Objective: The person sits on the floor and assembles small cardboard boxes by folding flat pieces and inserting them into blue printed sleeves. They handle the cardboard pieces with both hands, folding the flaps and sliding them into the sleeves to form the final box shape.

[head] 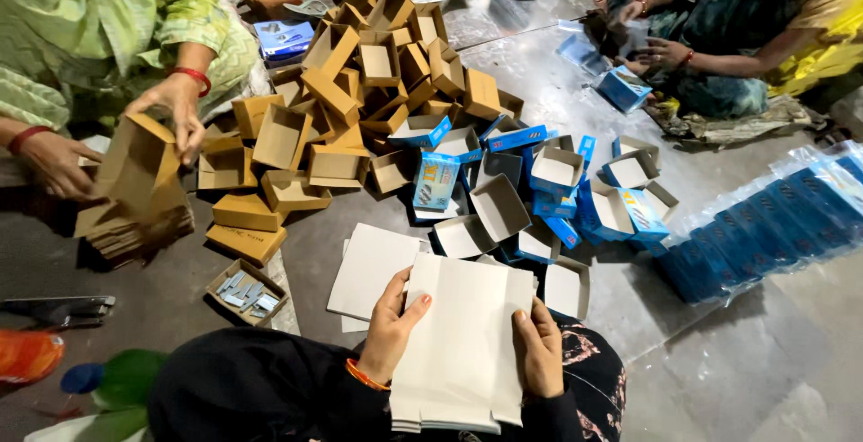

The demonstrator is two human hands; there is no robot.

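I grip a stack of flat white card blanks (463, 352) in both hands, left hand (388, 330) and right hand (539, 352); folded boxes (503, 213) lie at twelve o'clock; folding one blank seems next.

Matt grey-white card sheets (463, 352), smooth and unprinted, stacked flat. Brown trays (360, 82) of plain dull cardboard (raw, slightly fibrous at the cut edges). Blue boxes (436, 181) of printed card, faintly glossy outside, grey and matt inside. Wrapped packs (764, 235) under clear shiny plastic film, crinkled and catching light. Floor (701, 370) of grey stone or cement, smooth and a little reflective. Small metal pieces (247, 291), silvery, in a cardboard tray. Dark soft cloth on the lap (261, 388); an orange bangle (366, 376), glossy.
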